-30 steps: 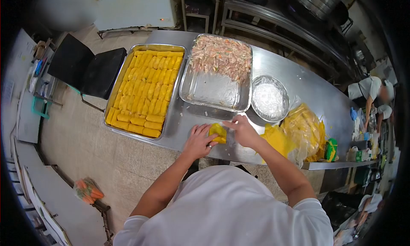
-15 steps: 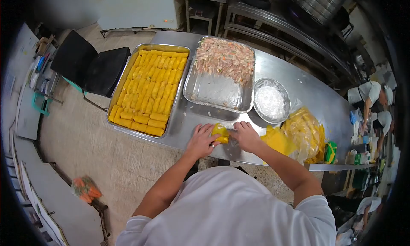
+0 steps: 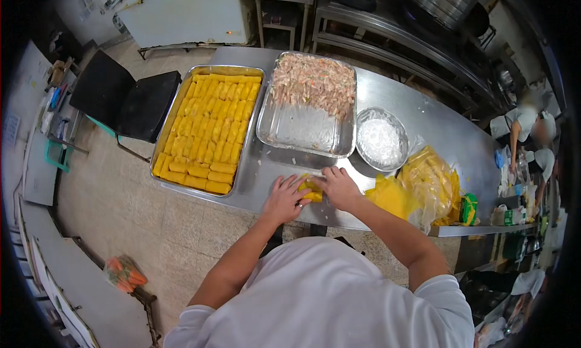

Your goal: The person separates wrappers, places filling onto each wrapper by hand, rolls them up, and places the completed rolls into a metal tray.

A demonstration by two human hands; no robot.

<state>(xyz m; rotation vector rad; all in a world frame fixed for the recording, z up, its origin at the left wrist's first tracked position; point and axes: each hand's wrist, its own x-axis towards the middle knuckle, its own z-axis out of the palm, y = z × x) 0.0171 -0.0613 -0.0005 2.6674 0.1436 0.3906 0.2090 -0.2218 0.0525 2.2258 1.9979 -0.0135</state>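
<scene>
A yellow spring roll (image 3: 313, 195), partly hidden under my fingers, lies on the steel table near its front edge. My left hand (image 3: 283, 199) grips it from the left, thumb and fingers bent around it. From the right, my right hand (image 3: 342, 188) presses its fingertips onto the wrapper's far side. To the left, a deep metal tray (image 3: 233, 189) holds rows of finished yellow rolls (image 3: 209, 124). Behind my hands, another metal tray (image 3: 302, 133) has minced filling (image 3: 315, 82) in its far half. Yellow wrapper sheets (image 3: 388, 197) are stacked right of my right hand.
A round metal bowl (image 3: 382, 139) with something whitish inside sits beside the filling tray. A clear bag of yellow wrappers (image 3: 428, 175) and a green packet (image 3: 468, 209) are at the right. A black chair (image 3: 142, 103) stands left. Co-workers (image 3: 523, 127) are at far right.
My right hand has moved left, closer to my left hand, and its fingers now cover more of the yellow roll. The whole view has shifted slightly.
</scene>
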